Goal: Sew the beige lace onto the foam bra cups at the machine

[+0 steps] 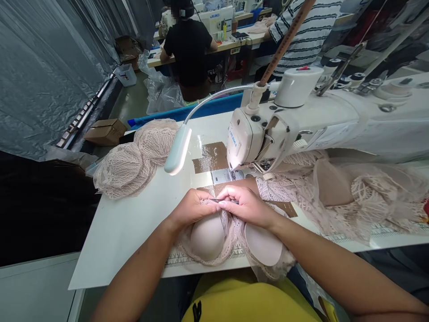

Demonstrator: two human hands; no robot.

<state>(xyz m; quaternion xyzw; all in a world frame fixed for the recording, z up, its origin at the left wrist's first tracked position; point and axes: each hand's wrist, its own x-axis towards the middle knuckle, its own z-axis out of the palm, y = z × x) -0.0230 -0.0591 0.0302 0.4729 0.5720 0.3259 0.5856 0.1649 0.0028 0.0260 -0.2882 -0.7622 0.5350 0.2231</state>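
Pinching the lace bra (208, 237) at the bridge between its two padded cups, my left hand (191, 208) and right hand (246, 205) meet just in front of the sewing machine (254, 134). My left fingers are closed on the lace of the bridge. My right fingertips are pressed together on a slim dark tool (221, 201), its kind unclear, laid across that spot. The bra lies at the near edge of the white table (134, 223), cups bulging upward, apparently so that the bridge sits raised and close to my eyes. A gooseneck lamp (177, 150) bends low, presumably to light the needle area. Printed ruler markings (177, 259) run along the table edge under the cups; the numerals are too small to read. A stack of lace cups (134, 161) sits to the left and a loose heap of lace garments (351, 192) to the right, both near. Blue lettering (233, 137) on the machine head reads JUKI, and the same word shows on a far machine (216, 18).
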